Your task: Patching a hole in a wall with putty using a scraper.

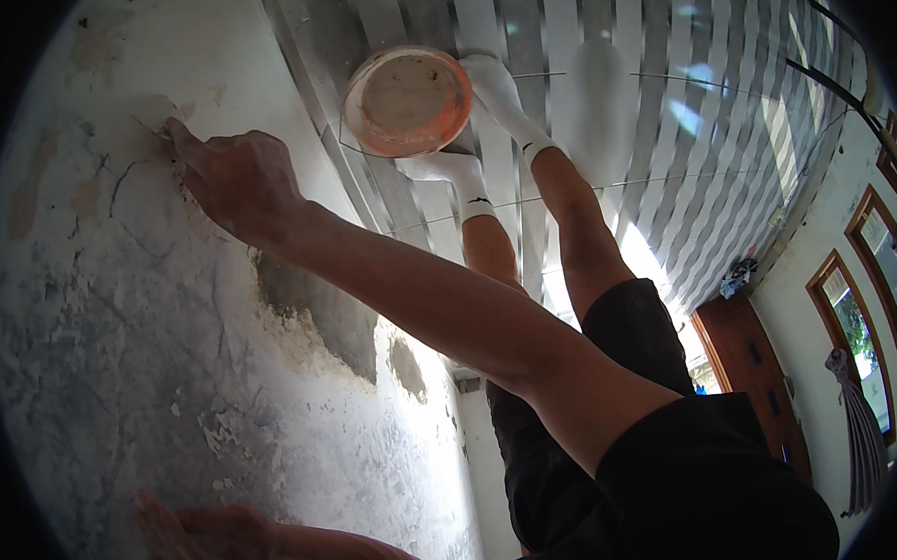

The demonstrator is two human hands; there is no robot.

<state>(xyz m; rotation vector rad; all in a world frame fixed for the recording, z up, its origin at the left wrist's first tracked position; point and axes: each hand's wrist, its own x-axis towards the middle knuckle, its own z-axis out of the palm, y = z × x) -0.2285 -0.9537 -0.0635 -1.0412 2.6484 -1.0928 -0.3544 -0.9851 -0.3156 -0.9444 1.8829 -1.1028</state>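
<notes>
My right hand reaches across to the wall at upper left. Its fingers are curled, with the foremost fingertip at the wall's surface. A thin pale edge shows beside that fingertip, too faint to name. My left hand is low at the left, close to the wall and partly blurred. Its fingers reach outward, slightly bent, and no object shows in them. On the floor near my feet stands a round orange bucket with a thin wire handle, its inside coated in greyish-white material.
My feet in white socks stand beside the bucket on the grey-and-white striped floor. The wall is patchy, with cracks and a bare grey area. Farther right are a brown door, wood-framed windows and a tied curtain.
</notes>
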